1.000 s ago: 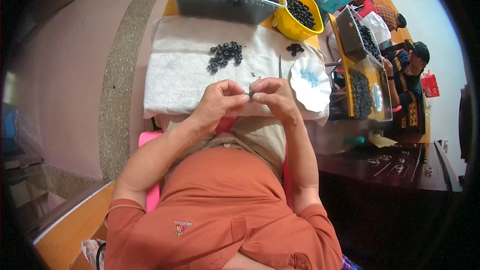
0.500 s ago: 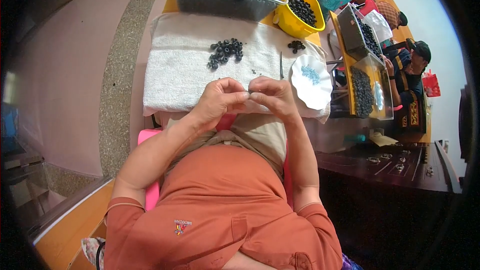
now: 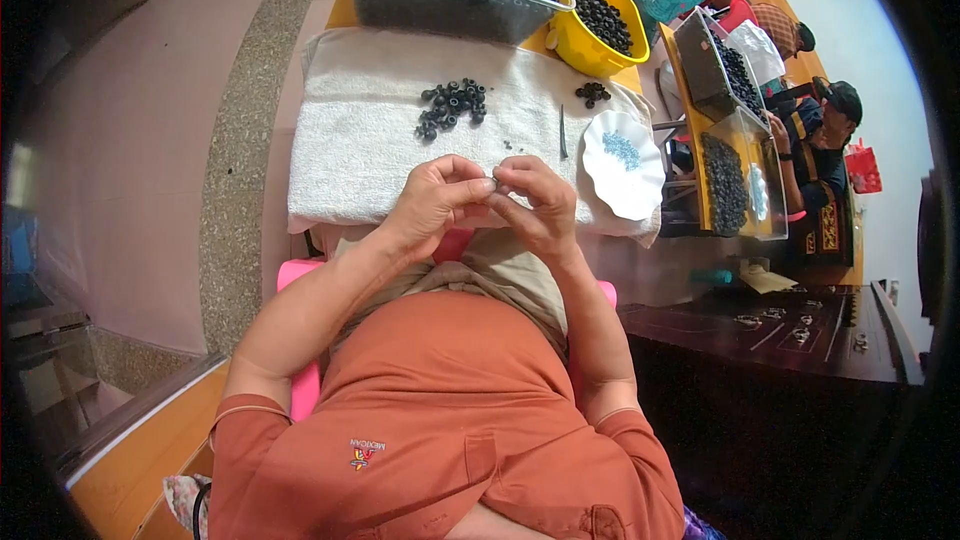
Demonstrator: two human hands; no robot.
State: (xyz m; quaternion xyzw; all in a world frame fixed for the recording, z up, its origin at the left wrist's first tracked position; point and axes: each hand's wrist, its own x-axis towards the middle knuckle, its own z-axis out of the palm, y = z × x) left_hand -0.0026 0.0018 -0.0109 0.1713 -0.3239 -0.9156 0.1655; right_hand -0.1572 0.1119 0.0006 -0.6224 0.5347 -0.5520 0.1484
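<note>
Over the near edge of the white towel (image 3: 345, 165), my left hand (image 3: 440, 198) and my right hand (image 3: 541, 205) meet fingertip to fingertip. Both are closed in a pinch around something tiny and greyish that the fingers mostly cover. Beyond them lies a pile of small black hollow pieces (image 3: 452, 108), with a smaller black cluster (image 3: 593, 93) to the right. A thin dark stick-like tool (image 3: 563, 132) rests left of a white scalloped dish (image 3: 632, 202), which holds tiny light-blue pieces (image 3: 621, 149). A few dark specks (image 3: 512, 146) dot the towel just past my fingers.
At the far side stand a clear plastic tub (image 3: 440, 8) full of black pieces and a yellow basin (image 3: 590, 58) holding more. To the right, a person in a dark cap (image 3: 842, 100) sits by another table with clear bins (image 3: 722, 180). A dark cabinet (image 3: 760, 340) stands at my right.
My right hand has shifted slightly left and its fingers have changed position, the thumb dropping lower. My left hand stays nearly in place. The things on the towel have not moved.
</note>
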